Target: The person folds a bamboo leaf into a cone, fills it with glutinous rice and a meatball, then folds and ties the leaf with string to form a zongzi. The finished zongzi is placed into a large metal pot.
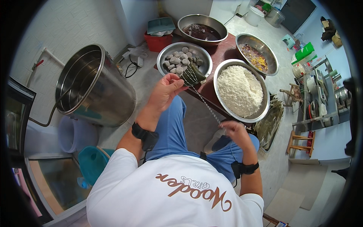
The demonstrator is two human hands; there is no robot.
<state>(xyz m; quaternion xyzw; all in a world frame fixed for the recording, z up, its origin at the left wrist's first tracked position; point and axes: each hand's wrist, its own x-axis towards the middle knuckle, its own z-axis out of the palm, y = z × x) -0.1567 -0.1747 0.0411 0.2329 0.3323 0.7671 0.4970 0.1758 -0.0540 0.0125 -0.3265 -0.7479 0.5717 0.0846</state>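
Observation:
My left hand pinches a dark green leaf-wrapped rice dumpling in front of a steel bowl. Pale cord winds several times around its leaf. From the dumpling a twisted black-and-white string runs taut, down and to the right. My right hand, slightly blurred, grips that string over my right knee, and a loose length dangles below it. Behind the dumpling, the steel bowl holds round greyish balls. A large bowl of white rice stands to the right of the string.
On the low red table are also a basin of dark liquid and a bowl of yellow-and-purple filling. A tray of long leaves lies right of the table. A tall steel barrel stands left.

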